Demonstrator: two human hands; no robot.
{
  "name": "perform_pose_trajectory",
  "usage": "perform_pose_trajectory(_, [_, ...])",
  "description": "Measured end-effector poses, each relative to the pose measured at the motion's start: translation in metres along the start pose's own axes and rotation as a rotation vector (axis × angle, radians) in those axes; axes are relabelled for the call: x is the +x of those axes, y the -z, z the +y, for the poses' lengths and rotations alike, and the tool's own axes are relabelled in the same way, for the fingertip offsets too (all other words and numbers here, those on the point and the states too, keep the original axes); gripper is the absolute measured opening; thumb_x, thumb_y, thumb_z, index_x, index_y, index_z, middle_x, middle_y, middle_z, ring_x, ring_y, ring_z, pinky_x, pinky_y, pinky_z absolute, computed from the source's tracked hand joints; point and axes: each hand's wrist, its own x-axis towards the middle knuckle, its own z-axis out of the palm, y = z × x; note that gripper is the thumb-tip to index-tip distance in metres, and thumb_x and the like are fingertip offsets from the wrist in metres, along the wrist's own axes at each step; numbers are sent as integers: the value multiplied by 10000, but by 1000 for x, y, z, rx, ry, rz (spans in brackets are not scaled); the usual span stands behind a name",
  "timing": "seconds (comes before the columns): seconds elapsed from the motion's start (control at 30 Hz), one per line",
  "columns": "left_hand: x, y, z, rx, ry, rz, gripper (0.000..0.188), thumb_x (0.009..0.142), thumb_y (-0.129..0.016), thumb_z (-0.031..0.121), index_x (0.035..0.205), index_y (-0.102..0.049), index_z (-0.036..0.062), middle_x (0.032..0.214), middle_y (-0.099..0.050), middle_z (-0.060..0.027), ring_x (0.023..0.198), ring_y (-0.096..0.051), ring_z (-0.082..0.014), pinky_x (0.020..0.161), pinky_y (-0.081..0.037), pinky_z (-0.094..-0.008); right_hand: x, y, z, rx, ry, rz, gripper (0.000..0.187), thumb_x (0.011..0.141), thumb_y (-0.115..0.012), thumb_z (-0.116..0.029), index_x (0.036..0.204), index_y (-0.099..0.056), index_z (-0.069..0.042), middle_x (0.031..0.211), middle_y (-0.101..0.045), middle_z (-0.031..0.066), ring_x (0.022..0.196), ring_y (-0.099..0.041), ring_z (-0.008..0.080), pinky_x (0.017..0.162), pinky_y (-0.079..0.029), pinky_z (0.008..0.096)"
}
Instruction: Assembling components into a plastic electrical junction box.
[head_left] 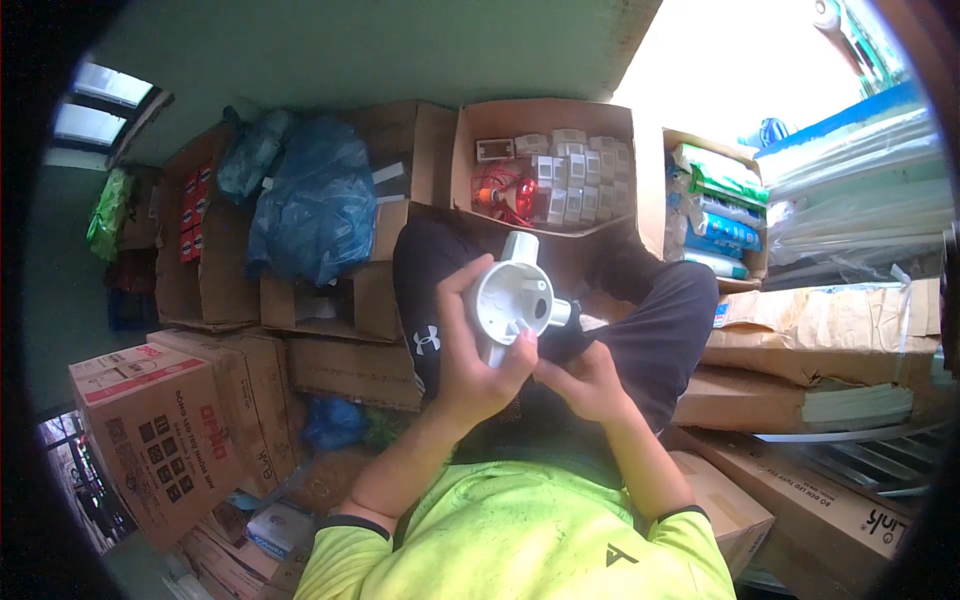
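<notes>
My left hand is wrapped round a white round plastic conduit junction box above my lap. The box's open side faces up, showing a hollow inside with a dark round hole in it. Short tube outlets stick out at its top, right and bottom. Close by, just below and to the right of the box, is my right hand. Its fingers are drawn together near the base of my left thumb. What they pinch, if anything, is hidden.
Ahead stands an open carton of white plastic parts and red wire. A carton of rolled packs is to its right. Blue plastic bags cover boxes at left. Stacked cartons and long boxes flank me.
</notes>
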Motion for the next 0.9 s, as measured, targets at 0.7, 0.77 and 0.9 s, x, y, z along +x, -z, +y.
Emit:
perform_pose_trajectory(0.7, [12, 13, 3, 3, 0, -48, 653, 798, -595, 91, 1368, -285, 14, 1192, -476, -151, 1034, -574, -208, 833, -549, -310, 31, 29, -25, -489, 153, -194, 7, 851, -635, -6, 850, -636, 1, 725, -582, 14, 623, -527, 130, 564, -393, 283])
perform_pose_trajectory(0.77, [9, 12, 3, -4, 10, -51, 654, 796, -596, 94, 1368, -287, 15, 1192, -477, -148, 1044, -568, -208, 857, -535, -316, 27, 32, -26, -284, -59, -128, 33, 851, -624, 7, 862, -655, 5, 692, -573, 1, 609, -501, 118, 556, -379, 269])
perform_pose_trajectory(0.9, [7, 0, 11, -3, -76, -61, 687, 777, -606, 82, 1377, -275, 23, 1193, -479, -140, 1084, -542, -210, 935, -468, -334, 20, 34, -17, 506, -364, 1, 127, 848, -568, 7, 935, -659, 25, 770, -617, 38, 559, -466, 105, 515, -356, 253])
